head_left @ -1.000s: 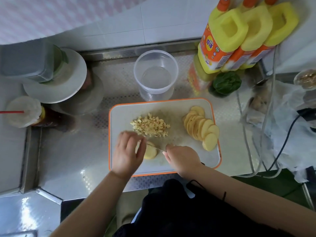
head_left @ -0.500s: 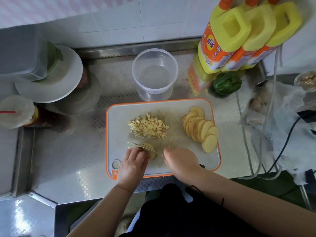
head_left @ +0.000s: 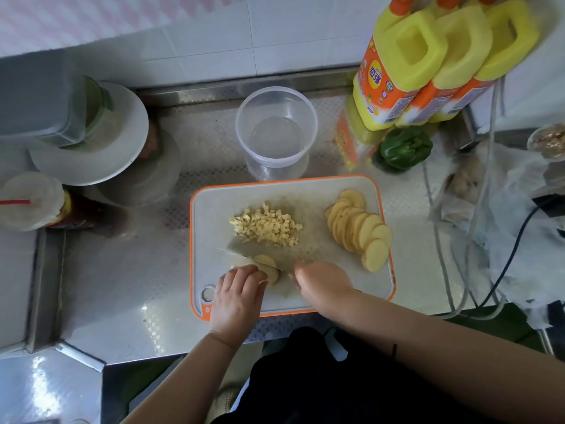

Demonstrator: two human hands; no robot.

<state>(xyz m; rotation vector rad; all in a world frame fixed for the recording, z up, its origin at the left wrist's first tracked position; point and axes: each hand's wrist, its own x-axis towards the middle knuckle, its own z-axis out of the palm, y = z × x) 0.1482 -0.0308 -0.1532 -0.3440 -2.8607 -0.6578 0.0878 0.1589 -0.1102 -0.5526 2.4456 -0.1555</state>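
Two hands had barely moved in half a second: left hand [head_left: 238, 296], fingers curled together, held the potato slices [head_left: 269, 269] near the front edge of the cutting board [head_left: 214, 209]; right hand [head_left: 322, 281] gripped the knife [head_left: 241, 256] across them.

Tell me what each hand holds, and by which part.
Right hand grips the knife by its handle end; left hand holds the potato piece from above with curled fingers.

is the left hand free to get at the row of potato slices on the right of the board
Probably not: the left hand holds the potato piece being cut, and the knife and the right hand gripping it lie between it and the row of slices.
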